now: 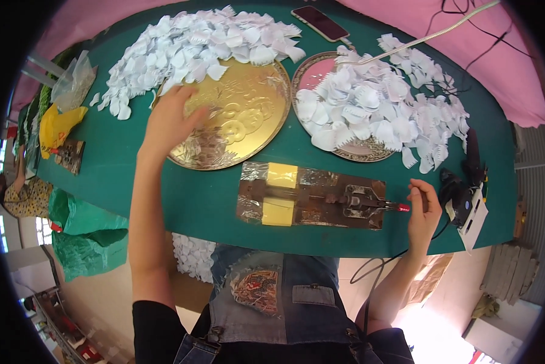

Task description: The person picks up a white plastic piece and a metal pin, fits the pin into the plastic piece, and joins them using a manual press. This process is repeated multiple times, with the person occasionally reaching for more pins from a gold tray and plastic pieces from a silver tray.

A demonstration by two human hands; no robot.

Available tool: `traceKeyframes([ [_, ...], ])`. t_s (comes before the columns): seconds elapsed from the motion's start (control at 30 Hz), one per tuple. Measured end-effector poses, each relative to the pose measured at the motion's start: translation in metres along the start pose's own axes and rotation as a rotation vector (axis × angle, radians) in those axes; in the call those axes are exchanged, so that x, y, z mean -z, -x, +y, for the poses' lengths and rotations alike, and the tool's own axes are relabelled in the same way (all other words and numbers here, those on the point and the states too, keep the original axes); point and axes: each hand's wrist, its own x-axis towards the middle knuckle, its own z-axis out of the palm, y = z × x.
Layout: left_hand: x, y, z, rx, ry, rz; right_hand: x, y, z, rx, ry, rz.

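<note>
My left hand [174, 124] is over the left edge of a round gold embossed tray [263, 109]. Its thumb is spread from the fingers, whose tips reach the near edge of a heap of white petal-shaped pieces [181, 45]; nothing shows in its grasp. In front of me lies a brown board [321, 218] with two yellow pads [281, 176] and a metal toggle clamp [360, 203]. My right hand [425, 212] hovers just right of the clamp's red handle tip [403, 207], fingers loosely bent and apart, apparently holding nothing.
More white pieces cover a second round patterned tray [369, 151] at the right. A phone [321, 23] with a cable lies at the back. A black device [456, 197] sits at the right edge. Yellow and clear bags [60, 124] lie left, near another person [27, 194].
</note>
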Motion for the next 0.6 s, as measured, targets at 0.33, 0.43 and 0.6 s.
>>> traceKeyframes([
  [0.33, -0.062, -0.118, -0.032, 0.04, -0.281, -0.024, 0.024, 0.024, 0.009, -0.079, 0.081, -0.067],
  [0.43, -0.04, -0.101, -0.018, 0.043, 0.039, 0.063, 0.029, 0.01, 0.024, -0.046, 0.115, -0.016],
  [0.6, -0.007, -0.02, 0.016, 0.1, 0.842, 0.01, 0.014, -0.044, 0.026, 0.066, 0.271, -0.001],
])
